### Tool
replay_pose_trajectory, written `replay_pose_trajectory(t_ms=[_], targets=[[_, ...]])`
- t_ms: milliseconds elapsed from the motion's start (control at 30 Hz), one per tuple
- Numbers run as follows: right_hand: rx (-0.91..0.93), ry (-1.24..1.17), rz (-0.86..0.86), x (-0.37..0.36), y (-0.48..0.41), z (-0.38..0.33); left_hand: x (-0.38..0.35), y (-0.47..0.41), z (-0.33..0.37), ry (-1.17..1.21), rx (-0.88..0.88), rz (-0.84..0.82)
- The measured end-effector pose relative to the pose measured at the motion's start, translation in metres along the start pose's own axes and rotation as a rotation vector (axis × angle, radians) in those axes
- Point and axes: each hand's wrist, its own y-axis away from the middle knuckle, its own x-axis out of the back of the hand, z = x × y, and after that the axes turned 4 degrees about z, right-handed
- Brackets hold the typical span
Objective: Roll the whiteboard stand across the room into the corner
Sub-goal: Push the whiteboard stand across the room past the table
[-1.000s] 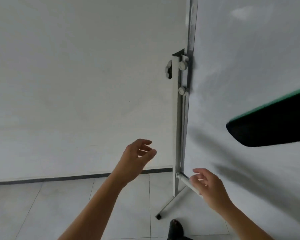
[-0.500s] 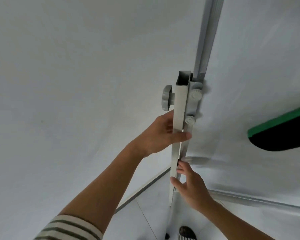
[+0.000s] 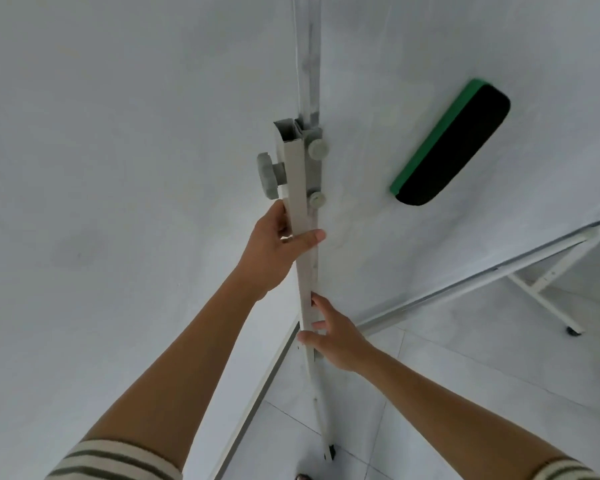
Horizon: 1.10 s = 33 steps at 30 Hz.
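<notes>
Two hands grip one post (image 3: 300, 216) of the stand, at the board's (image 3: 430, 254) left edge by the wall: left hand (image 3: 278, 252) wrapped high, right hand (image 3: 333, 336) low. Pushing there could twist the frame, snag a caster (image 3: 331, 452), or shake the eraser (image 3: 452, 142) loose

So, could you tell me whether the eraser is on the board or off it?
On: the eraser clings to the board, right of the post.

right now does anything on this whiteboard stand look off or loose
Nothing is broken or askew. One oddity: a green-backed eraser clings slantwise to the board face, right of the upright post both hands grip.
</notes>
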Motion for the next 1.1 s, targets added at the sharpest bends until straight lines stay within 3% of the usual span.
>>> replay_pose_trajectory(t_ms=[333,600,1100], targets=[[0.012,0.022,-0.156,-0.079,0.095,-0.003,0.048,0.130,-0.005,-0.056,-0.007,0.152],[-0.003,0.041,-0.161,-0.149,0.208,0.000,0.064,0.253,-0.005,-0.049,-0.013,0.190],[-0.049,-0.068,0.068,-0.284,0.429,0.002,0.084,0.493,0.005,-0.200,-0.118,0.237]])
